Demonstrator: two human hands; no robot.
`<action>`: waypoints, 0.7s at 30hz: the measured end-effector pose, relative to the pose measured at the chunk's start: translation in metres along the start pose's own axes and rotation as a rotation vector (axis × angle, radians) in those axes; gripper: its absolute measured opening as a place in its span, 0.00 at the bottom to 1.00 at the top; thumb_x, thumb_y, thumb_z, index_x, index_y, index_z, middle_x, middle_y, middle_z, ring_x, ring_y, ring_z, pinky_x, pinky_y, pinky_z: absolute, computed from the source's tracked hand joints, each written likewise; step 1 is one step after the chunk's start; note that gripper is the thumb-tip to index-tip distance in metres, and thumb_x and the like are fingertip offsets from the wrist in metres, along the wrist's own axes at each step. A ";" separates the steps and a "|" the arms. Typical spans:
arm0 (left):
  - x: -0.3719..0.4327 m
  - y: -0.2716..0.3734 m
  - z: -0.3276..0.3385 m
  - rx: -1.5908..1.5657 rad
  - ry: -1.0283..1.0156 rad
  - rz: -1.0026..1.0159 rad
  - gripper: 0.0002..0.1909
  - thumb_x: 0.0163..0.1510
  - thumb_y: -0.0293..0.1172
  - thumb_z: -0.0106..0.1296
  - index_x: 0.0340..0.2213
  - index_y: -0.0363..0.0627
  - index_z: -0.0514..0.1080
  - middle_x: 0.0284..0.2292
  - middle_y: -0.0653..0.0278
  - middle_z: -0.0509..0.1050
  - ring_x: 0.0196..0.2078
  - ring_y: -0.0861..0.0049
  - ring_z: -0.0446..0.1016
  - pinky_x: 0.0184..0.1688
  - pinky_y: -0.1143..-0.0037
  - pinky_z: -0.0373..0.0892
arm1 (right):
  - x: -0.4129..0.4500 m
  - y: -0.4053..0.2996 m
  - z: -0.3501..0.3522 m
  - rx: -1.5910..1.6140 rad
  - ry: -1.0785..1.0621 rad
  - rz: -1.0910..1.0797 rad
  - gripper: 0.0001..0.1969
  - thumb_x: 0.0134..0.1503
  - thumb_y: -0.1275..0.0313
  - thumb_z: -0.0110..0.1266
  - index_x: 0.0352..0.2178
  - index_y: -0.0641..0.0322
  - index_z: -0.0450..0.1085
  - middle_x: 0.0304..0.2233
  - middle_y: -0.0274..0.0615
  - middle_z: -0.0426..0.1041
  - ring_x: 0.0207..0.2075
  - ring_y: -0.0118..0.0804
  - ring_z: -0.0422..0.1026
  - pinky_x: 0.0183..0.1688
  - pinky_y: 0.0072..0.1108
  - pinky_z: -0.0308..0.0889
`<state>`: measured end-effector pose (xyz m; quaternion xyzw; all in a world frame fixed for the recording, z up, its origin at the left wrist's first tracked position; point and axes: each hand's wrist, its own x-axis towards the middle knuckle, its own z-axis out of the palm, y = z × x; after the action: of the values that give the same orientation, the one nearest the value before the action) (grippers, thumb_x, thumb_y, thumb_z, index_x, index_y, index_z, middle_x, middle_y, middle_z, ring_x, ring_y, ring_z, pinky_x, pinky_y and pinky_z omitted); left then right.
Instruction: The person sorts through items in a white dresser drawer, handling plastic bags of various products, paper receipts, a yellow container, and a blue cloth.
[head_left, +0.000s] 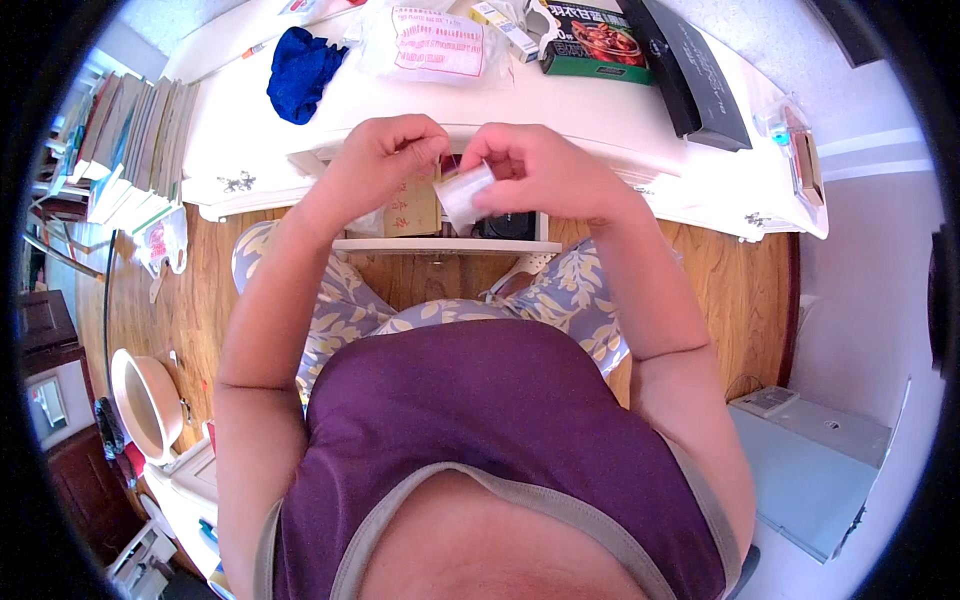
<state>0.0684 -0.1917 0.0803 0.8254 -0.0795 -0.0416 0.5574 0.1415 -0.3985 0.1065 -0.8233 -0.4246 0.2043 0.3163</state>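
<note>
My right hand grips a small whitish, translucent packet between thumb and fingers, above an open drawer. Close by on the left, my left hand has its thumb and index fingertip pinched together near the packet's top. A fine strand seems to run below those fingertips, but it is too small to tell what they hold. Inside the drawer lie a yellow paper envelope bearing handwriting and a black object, both partly covered by the hands and packet.
On the white desk lie a crumpled blue cloth, a clear plastic bag with red print, a green-and-black food box and a long black box. Books stand at left, above a basin.
</note>
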 end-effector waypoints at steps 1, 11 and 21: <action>0.002 -0.005 -0.002 0.114 0.006 0.010 0.09 0.54 0.31 0.45 0.30 0.36 0.69 0.24 0.71 0.69 0.29 0.88 0.65 0.33 0.84 0.64 | -0.003 -0.007 -0.001 0.472 0.079 -0.030 0.17 0.41 0.72 0.55 0.34 0.66 0.64 0.24 0.40 0.70 0.26 0.30 0.69 0.30 0.18 0.65; -0.002 -0.006 0.009 0.015 -0.024 -0.028 0.10 0.54 0.32 0.46 0.29 0.36 0.69 0.23 0.72 0.68 0.27 0.88 0.63 0.32 0.84 0.63 | -0.006 -0.008 -0.004 0.881 0.125 -0.019 0.12 0.44 0.72 0.55 0.31 0.65 0.66 0.28 0.40 0.70 0.26 0.29 0.71 0.31 0.20 0.66; -0.004 -0.010 0.014 -0.055 -0.084 -0.063 0.11 0.54 0.32 0.46 0.28 0.35 0.70 0.23 0.71 0.69 0.27 0.88 0.64 0.32 0.83 0.63 | 0.002 -0.001 -0.003 1.026 0.315 -0.016 0.21 0.39 0.66 0.55 0.35 0.67 0.64 0.27 0.49 0.70 0.27 0.35 0.71 0.30 0.25 0.66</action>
<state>0.0632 -0.2000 0.0654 0.8093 -0.0755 -0.0961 0.5745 0.1432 -0.3975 0.1093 -0.5803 -0.2237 0.2572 0.7396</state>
